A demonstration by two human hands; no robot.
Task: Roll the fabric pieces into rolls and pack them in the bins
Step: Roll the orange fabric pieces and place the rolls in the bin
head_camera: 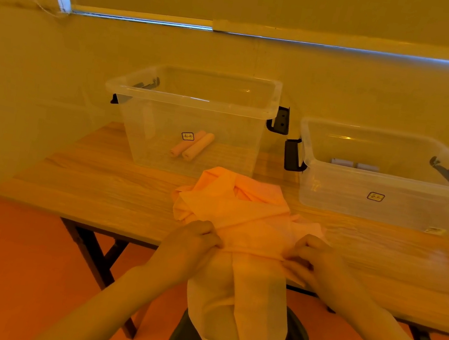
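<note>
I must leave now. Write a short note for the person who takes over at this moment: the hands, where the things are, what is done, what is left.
Left hand and right hand: each pinches the pink fabric at the near table edge. The fabric lies crumpled on the table, one end hanging down over the lap.
Done: two pink rolls lie in the left bin; two grey rolls lie in the right bin.
Left: spread this fabric flat, roll it, and pack it, probably into the left bin with the other pink rolls.

Wooden table (103, 186): two clear bins (195, 124) (385, 183), crumpled fabric (241, 202).
</note>
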